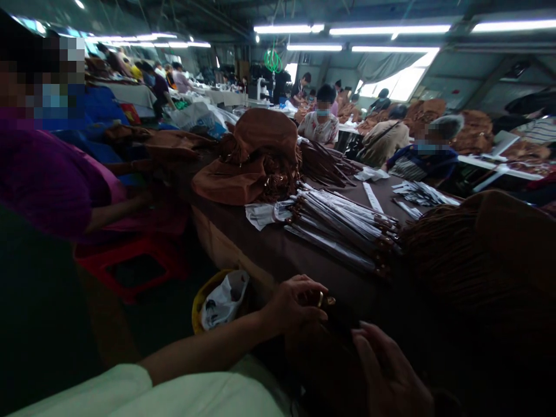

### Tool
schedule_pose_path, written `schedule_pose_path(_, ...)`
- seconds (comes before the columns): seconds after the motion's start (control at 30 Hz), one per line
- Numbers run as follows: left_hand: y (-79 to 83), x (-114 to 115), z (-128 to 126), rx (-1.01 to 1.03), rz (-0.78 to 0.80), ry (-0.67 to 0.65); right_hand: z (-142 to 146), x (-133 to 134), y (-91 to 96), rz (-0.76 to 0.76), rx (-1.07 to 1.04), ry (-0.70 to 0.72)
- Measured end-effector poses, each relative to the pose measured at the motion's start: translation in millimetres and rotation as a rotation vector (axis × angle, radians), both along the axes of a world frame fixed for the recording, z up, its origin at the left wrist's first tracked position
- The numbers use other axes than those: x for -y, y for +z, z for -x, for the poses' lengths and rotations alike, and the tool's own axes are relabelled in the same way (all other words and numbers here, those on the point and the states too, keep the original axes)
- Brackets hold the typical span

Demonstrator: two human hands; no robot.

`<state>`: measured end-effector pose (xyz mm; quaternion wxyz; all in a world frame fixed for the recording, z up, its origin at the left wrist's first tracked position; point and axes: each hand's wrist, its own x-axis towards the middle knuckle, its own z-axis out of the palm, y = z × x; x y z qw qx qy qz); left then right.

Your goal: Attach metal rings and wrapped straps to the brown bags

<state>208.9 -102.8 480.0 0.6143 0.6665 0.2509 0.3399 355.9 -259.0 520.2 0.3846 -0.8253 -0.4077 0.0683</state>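
Note:
My left hand (297, 304) is at the near edge of a dark brown table (278, 255), its fingers curled round a small gold ring fitting (320, 299) on a dark brown strap piece. My right hand (386, 370) lies lower, fingers together, pressing on dark brown material (330, 359) in my lap; what it holds is too dark to make out. A bundle of brown straps in clear sleeves (343, 229) lies on the table beyond my hands.
A heap of brown bags (256, 156) sits mid-table, with a fringed brown pile (469, 243) at right. A person in purple (52, 179) sits at left by a red stool (130, 260). A yellow bin with a plastic bag (221, 298) stands below the table. Other workers sit behind.

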Motion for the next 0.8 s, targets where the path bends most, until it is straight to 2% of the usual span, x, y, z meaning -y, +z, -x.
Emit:
schedule_pose_path(0.03,-0.3,2,0,-0.008,-0.035,-0.01,2,-13,0.4,-0.011,-0.097,0.05)
schedule_pose_path(0.17,-2.4,8,1,-0.014,-0.14,-0.056,9,-45,-1.1,-0.025,-0.417,0.069)
schedule_pose_path(0.3,-5.8,9,5,-0.011,-0.165,-0.052,9,-47,-10.2,-0.043,-0.779,-0.014)
schedule_pose_path(0.4,-10.0,11,8,-0.036,-0.273,-0.082,5,-43,-21.5,-0.07,-0.972,-0.11)
schedule_pose_path(0.47,-11.8,13,8,-0.075,-0.343,-0.117,2,-41,-28.8,-0.062,-0.943,-0.11)
schedule_pose_path(0.5,-12.0,14,7,-0.096,-0.364,-0.122,1,-40,-31.4,-0.036,-0.853,-0.099)
schedule_pose_path(0.57,-11.0,16,4,-0.141,-0.39,-0.109,-2,-38,-33.4,0.004,-0.543,-0.087)
schedule_pose_path(0.63,-9.0,16,1,-0.18,-0.41,-0.097,-4,-36,-31.3,-0.033,-0.234,-0.051)
schedule_pose_path(0.67,-8.2,16,-1,-0.195,-0.416,-0.104,-5,-36,-29.3,-0.062,-0.157,-0.015)
schedule_pose_path(0.73,-8.4,16,-3,-0.207,-0.42,-0.13,-5,-36,-25.0,-0.057,-0.193,0.075)
schedule_pose_path(0.8,-11.5,17,-4,-0.208,-0.409,-0.129,-4,-37,-22.2,0.018,-0.373,0.102)
